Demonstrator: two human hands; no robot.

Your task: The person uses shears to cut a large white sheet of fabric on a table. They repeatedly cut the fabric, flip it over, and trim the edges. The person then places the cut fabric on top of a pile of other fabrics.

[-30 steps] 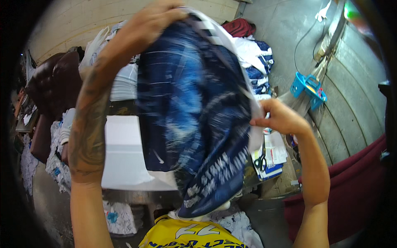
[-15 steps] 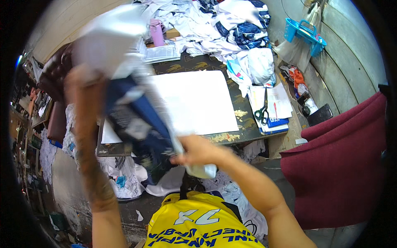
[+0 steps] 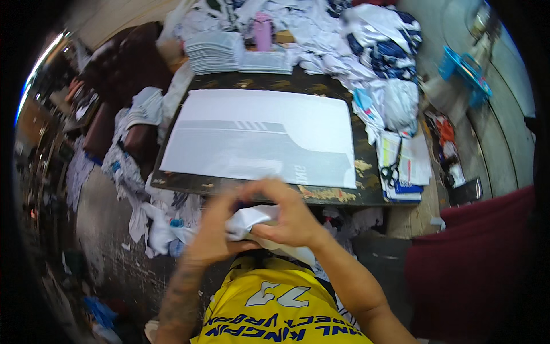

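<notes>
In front of my body, just off the near edge of the table, my left hand (image 3: 215,232) and my right hand (image 3: 289,221) are close together. Bunched white cloth (image 3: 252,221) lies between them. The right fingers curl around it, with the thumb pressed on its near side. Motion blurs the left hand, whose fingers are bent round the other side of the cloth. Most of the cloth is hidden by the hands. Beyond them, a large white sheet with a grey printed pattern (image 3: 263,109) lies flat on the dark table (image 3: 338,198).
At the back stand a stack of white folded pieces (image 3: 213,54) and a pink bottle (image 3: 262,31), before a heap of white and navy cloth (image 3: 321,34). Scissors (image 3: 391,172) rest on papers at the right. A maroon cloth (image 3: 470,264) hangs nearer me.
The navy and white cloth held up on the left has come down toward my body and is now bunched. Both hands have drawn together, uncovering the printed sheet. The view has shifted left.
</notes>
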